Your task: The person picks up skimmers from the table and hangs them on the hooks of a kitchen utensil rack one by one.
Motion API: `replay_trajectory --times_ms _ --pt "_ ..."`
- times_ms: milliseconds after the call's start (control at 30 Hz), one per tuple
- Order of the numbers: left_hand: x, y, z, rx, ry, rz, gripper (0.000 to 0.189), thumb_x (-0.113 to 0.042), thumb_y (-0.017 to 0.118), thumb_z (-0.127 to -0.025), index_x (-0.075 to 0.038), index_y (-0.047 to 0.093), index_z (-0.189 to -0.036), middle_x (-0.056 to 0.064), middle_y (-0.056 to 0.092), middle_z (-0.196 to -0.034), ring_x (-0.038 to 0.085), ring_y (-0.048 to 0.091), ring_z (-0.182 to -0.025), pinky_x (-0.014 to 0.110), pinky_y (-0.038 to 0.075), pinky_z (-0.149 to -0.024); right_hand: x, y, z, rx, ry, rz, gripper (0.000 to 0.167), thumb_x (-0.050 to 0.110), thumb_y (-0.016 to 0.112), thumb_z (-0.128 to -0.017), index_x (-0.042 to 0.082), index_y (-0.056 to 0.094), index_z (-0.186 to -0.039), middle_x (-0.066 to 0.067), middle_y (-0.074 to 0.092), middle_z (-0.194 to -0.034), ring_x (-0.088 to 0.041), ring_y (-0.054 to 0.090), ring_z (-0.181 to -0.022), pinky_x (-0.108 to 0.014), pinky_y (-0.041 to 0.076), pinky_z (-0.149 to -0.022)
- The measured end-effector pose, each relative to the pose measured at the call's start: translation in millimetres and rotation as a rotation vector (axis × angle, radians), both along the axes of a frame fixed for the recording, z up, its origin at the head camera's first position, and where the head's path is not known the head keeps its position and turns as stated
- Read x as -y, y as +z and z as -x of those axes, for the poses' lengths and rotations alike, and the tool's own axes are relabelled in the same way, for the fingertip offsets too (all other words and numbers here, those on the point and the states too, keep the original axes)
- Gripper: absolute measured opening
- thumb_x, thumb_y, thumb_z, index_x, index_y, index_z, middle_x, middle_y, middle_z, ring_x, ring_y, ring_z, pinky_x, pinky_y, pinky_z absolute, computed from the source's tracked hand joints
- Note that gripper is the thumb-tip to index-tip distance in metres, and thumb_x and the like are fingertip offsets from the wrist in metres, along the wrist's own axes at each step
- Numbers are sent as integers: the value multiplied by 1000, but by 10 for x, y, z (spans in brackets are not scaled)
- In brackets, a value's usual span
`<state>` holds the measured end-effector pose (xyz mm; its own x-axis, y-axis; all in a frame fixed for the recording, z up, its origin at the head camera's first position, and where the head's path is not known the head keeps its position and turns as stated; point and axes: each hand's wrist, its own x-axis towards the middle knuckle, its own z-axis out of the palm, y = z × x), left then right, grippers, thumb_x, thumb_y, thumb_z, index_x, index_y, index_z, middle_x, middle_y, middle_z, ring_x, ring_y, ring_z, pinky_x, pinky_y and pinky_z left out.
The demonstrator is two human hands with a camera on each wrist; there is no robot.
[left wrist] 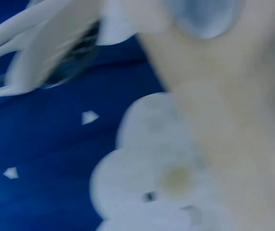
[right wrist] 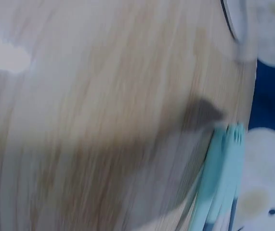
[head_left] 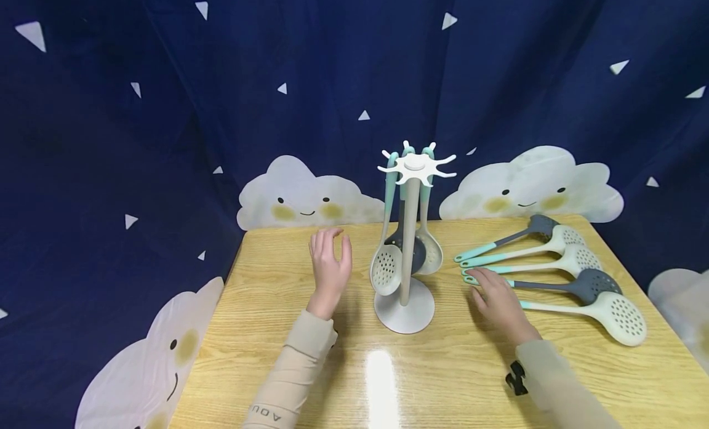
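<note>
A white utensil stand point(head_left: 408, 244) with a ring of hooks stands upright mid-table. On it hang a white skimmer point(head_left: 386, 269), a dark grey utensil point(head_left: 418, 256) partly behind the post, and a pale spoon-like utensil point(head_left: 431, 250). My left hand point(head_left: 330, 263) is raised left of the stand, its fingers loosely bent around nothing. My right hand point(head_left: 501, 303) is over the mint handle ends of a grey slotted turner point(head_left: 595, 286) and the nearest white skimmer point(head_left: 626, 318), whose handle end it hides. Whether it touches them is unclear. Blurred mint handles point(right wrist: 219, 183) show in the right wrist view.
Beyond the right hand, more utensils lie in a row: a white slotted turner point(head_left: 581, 260), another white one point(head_left: 566, 235) and a grey one point(head_left: 541, 224). The wooden table point(head_left: 277, 281) meets a dark blue curtain point(head_left: 332, 60) with clouds behind.
</note>
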<state>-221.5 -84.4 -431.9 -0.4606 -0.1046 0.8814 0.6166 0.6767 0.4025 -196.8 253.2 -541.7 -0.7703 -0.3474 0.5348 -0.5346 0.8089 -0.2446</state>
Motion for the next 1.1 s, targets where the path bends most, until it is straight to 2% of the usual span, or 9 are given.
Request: replay_trajectory --times_ms 167,300,500,633,800,1100 --pt "-24 493 -36 -153 -11 95 17 -1 58 -80 5 53 -96 16 55 -93 30 48 -83 38 40 -76 -263 -28 8 38 -77 -5 47 -3 68 -73 -3 52 -117 -21 53 -109 -40 48 -102 -56 37 -86" --pt "-54 831 -73 -249 -17 150 19 0 58 -80 5 52 -97 17 54 -94 32 48 -85 38 40 -75 -453 -91 -14 57 -118 -16 44 -2 67 -73 -4 53 -114 -23 53 -108 -42 48 -102 -57 36 -86" --pt "-133 1182 -86 -340 -40 229 18 0 59 -80 4 53 -97 15 54 -94 30 50 -85 38 41 -74 -676 -200 -39 81 -144 -34 43 1 67 -72 -4 54 -112 -24 53 -109 -43 49 -101 -59 38 -82" --pt "-203 1324 -69 -362 -46 294 20 -1 60 -80 4 54 -98 15 54 -95 31 49 -85 38 42 -75 -775 -259 -56 160 -162 -58 42 6 65 -75 -3 53 -113 -24 52 -110 -42 48 -102 -59 37 -83" --pt "-296 1429 -45 -372 -37 364 21 -2 60 -81 4 55 -100 15 55 -97 30 50 -87 36 43 -79 -837 -271 -109 259 -172 -66 42 9 64 -78 -2 51 -116 -22 50 -111 -42 46 -104 -59 36 -84" --pt "-384 1501 11 -359 -18 451 17 -1 58 -82 2 56 -98 14 55 -97 29 51 -88 36 43 -81 -842 -277 -114 361 -134 -92 41 13 66 -78 -2 55 -115 -23 53 -111 -42 50 -101 -56 42 -80"
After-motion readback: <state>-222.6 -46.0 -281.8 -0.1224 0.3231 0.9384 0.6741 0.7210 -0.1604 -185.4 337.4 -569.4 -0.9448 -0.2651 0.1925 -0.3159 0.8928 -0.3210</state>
